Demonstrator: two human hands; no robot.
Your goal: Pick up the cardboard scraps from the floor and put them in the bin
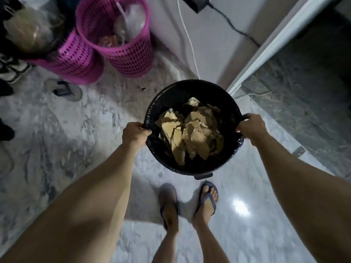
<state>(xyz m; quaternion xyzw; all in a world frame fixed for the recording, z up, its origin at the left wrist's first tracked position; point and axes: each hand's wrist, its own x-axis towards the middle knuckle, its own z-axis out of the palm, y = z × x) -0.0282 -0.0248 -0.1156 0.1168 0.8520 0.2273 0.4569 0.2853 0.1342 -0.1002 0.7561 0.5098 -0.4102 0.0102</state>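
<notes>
Round black plastic-lined bin at 12 o'clock off feet. Left hand grips rim at 9, right hand at 3, prob. for balanced carry. Torn brown cardboard scraps inside; floor looks done.

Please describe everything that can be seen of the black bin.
The black bin is round and open at the top, lined with a glossy black plastic bag folded over its rim. It holds many torn cardboard scraps, piled loosely. The left hand grips the rim on one side and the right hand grips the opposite side. It sits upright in front of the person's feet; whether it touches the floor cannot be told.
</notes>
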